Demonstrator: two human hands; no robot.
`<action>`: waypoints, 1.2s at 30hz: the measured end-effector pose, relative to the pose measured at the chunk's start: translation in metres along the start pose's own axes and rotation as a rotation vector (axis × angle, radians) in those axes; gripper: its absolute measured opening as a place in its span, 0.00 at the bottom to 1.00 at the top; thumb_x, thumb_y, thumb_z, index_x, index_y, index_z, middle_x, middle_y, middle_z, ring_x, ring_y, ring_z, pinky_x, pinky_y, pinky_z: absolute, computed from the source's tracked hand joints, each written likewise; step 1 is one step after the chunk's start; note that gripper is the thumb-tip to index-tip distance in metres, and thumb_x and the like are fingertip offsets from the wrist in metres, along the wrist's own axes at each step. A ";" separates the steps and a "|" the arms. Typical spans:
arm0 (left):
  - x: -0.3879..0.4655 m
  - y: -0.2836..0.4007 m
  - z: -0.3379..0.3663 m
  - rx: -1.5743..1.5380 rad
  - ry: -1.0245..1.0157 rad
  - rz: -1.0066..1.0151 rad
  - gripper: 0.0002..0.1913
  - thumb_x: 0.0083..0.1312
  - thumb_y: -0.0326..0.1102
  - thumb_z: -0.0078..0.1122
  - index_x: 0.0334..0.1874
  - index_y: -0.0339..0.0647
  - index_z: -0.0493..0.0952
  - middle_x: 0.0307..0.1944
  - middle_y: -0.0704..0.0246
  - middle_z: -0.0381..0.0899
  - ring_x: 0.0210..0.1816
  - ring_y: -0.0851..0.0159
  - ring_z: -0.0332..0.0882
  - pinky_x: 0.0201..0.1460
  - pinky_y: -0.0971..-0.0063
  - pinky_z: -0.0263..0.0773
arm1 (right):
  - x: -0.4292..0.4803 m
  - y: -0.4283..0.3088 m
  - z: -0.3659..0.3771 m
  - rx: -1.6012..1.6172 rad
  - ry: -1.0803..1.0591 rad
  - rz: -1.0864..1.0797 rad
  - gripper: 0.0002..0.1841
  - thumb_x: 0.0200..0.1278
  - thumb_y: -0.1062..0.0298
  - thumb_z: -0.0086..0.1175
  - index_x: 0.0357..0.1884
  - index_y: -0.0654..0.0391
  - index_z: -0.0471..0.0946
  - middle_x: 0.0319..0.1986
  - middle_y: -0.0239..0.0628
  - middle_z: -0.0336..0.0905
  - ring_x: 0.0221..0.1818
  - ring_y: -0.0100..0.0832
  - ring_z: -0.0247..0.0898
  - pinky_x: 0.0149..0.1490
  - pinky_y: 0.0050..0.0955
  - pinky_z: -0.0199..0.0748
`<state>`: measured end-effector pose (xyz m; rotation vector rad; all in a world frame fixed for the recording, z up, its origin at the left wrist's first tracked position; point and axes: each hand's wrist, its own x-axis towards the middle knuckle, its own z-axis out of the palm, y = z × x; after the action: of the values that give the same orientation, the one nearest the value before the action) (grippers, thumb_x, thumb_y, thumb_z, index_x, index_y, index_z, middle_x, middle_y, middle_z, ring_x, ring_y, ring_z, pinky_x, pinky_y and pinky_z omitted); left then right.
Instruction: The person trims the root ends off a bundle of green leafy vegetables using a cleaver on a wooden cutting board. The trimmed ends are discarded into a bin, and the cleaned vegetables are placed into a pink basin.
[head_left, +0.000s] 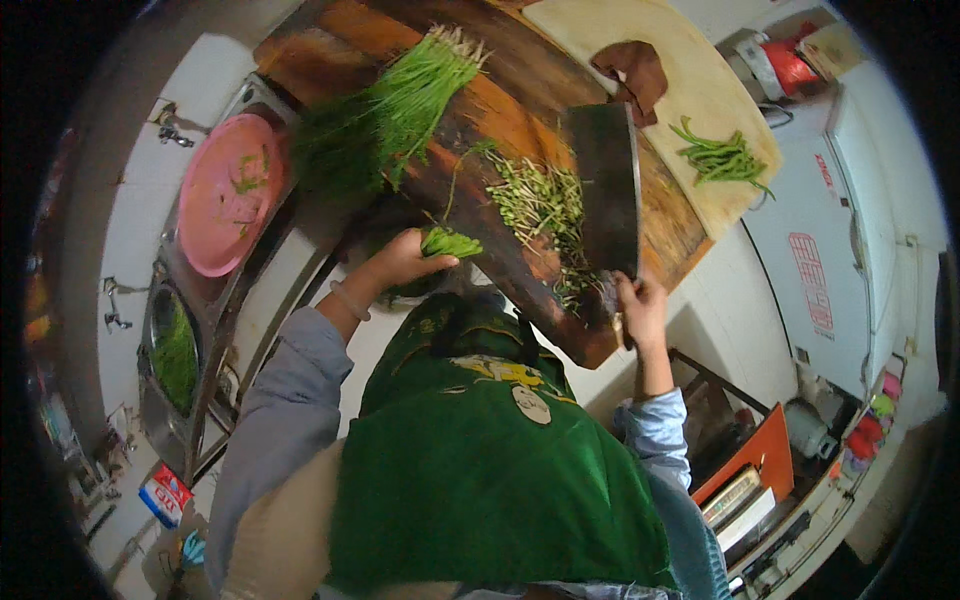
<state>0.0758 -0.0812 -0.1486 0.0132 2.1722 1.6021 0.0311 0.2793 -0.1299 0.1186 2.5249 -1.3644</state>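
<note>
My left hand, with a bangle at the wrist, grips a small bunch of green stems beyond the near left edge of the wooden cutting board. My right hand holds a wide cleaver by its handle. Its dark blade reaches away from me over the board. Left of the blade lies a heap of short cut stem ends, trailing toward the board's near corner. Farther off, a large bundle of leafy greens rests on the board, its pale stem ends pointing away.
A pale cutting board at far right carries a brown scrap and green beans. To the left, a pink basin sits on the sink unit; the nearer sink basin holds greens. A white chest-like appliance stands right.
</note>
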 end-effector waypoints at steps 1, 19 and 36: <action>-0.007 0.011 -0.007 0.021 -0.003 -0.023 0.17 0.55 0.43 0.61 0.40 0.37 0.76 0.30 0.67 0.79 0.30 0.70 0.72 0.37 0.73 0.67 | 0.003 0.002 -0.007 -0.081 0.068 -0.090 0.09 0.52 0.67 0.57 0.31 0.63 0.73 0.18 0.39 0.69 0.23 0.30 0.68 0.30 0.29 0.66; -0.218 -0.025 -0.123 0.269 0.602 -0.160 0.19 0.56 0.45 0.58 0.44 0.38 0.75 0.34 0.56 0.78 0.35 0.57 0.76 0.41 0.67 0.69 | 0.006 0.123 0.039 -0.397 0.207 -0.203 0.23 0.54 0.72 0.45 0.56 0.48 0.68 0.46 0.45 0.67 0.48 0.44 0.65 0.52 0.36 0.65; -0.494 -0.305 -0.330 0.809 0.763 -1.138 0.40 0.50 0.42 0.64 0.62 0.32 0.56 0.65 0.56 0.49 0.61 0.48 0.55 0.58 0.53 0.60 | -0.028 0.053 0.034 -1.063 0.257 -0.056 0.19 0.57 0.60 0.46 0.48 0.58 0.73 0.46 0.49 0.70 0.46 0.48 0.68 0.48 0.39 0.67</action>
<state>0.4824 -0.6100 -0.1825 -1.4604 2.3683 0.0272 0.0752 0.2815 -0.1829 0.0038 3.1064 0.1236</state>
